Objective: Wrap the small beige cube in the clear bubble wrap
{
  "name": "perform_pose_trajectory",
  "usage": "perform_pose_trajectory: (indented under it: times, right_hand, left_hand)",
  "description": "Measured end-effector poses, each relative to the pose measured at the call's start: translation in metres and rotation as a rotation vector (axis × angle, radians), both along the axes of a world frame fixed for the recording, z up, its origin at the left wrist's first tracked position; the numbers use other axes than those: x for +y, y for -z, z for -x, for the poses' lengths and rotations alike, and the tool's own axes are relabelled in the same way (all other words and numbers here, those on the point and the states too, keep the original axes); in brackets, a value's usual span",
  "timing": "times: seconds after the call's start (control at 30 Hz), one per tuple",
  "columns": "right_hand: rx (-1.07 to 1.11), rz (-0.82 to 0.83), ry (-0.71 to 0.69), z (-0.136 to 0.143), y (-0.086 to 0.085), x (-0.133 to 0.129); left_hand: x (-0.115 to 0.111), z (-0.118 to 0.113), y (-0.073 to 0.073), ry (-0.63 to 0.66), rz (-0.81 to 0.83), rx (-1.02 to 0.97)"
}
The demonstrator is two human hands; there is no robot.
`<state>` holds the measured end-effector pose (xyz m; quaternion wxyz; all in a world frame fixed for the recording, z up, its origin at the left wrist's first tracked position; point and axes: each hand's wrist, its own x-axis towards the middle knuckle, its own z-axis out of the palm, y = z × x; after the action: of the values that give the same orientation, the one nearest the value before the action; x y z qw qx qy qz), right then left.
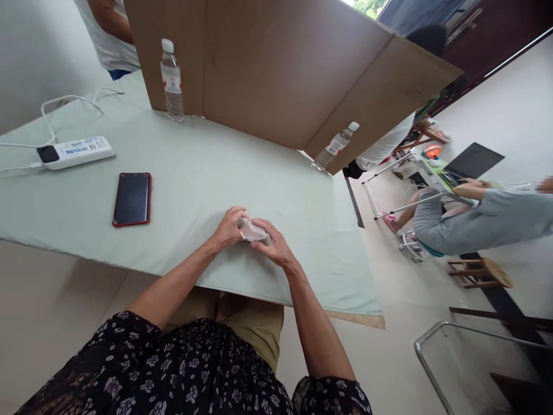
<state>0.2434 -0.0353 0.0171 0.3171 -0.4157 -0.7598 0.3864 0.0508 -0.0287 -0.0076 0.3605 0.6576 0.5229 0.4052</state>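
Note:
Between my two hands is a small, translucent, pale object point(253, 230) with a folded or faceted look; I cannot make out its exact kind. My left hand point(230, 226) grips it from the left, fingers curled around its end. On the other side, my right hand point(273, 242) closes on its right end with thumb and fingers. Both hands are low over the pale green tablecloth point(190, 173), close to the near table edge. To the left of them lies a phone point(132, 199) in a red case, its screen dark.
A cardboard panel point(259, 69) stands across the back of the table, with a water bottle point(171, 80) at its left and a tilted-looking bottle point(336, 146) at its right. A white power strip point(78, 153) with cables lies left. Beyond, a person point(475, 222) sits by a laptop point(474, 161).

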Motion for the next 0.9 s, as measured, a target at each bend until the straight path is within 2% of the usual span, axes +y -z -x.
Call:
perform_pose_trajectory:
  times: [0.13, 0.2, 0.33, 0.4, 0.5, 0.63, 0.7, 0.8, 0.9]
  right_hand:
    - [-0.089, -0.062, 0.088, 0.009, 0.001, -0.002]
    - [-0.021, 0.057, 0.155, 0.016, 0.000, 0.003]
    - [0.183, 0.430, 0.244, 0.023, -0.006, 0.009]
    - [0.185, 0.487, 0.273, 0.023, -0.007, 0.009]
    - [0.101, 0.360, 0.318, 0.018, -0.007, 0.005]
    - [0.099, 0.150, 0.477, 0.010, -0.008, -0.007]
    - [0.087, 0.079, 0.511, 0.007, -0.007, -0.014]
    - [0.044, 0.021, 0.442, 0.008, -0.001, -0.017]
    - [0.011, 0.032, 0.358, 0.013, 0.005, -0.014]
  left_hand:
    - [0.002, 0.002, -0.007, -0.035, 0.028, -0.060]
    - [0.001, 0.005, -0.013, 0.010, 0.068, -0.156]
    - [-0.002, 0.016, -0.022, 0.242, 0.241, -0.381]
    - [-0.003, 0.018, -0.023, 0.273, 0.301, -0.426]
    - [-0.002, 0.018, -0.021, 0.280, 0.360, -0.484]
    - [0.000, 0.014, -0.019, 0.237, 0.398, -0.533]
    - [0.000, 0.013, -0.018, 0.227, 0.409, -0.545]
    - [-0.001, 0.010, -0.020, 0.271, 0.410, -0.581]
    - [-0.004, 0.009, -0.022, 0.342, 0.391, -0.579]
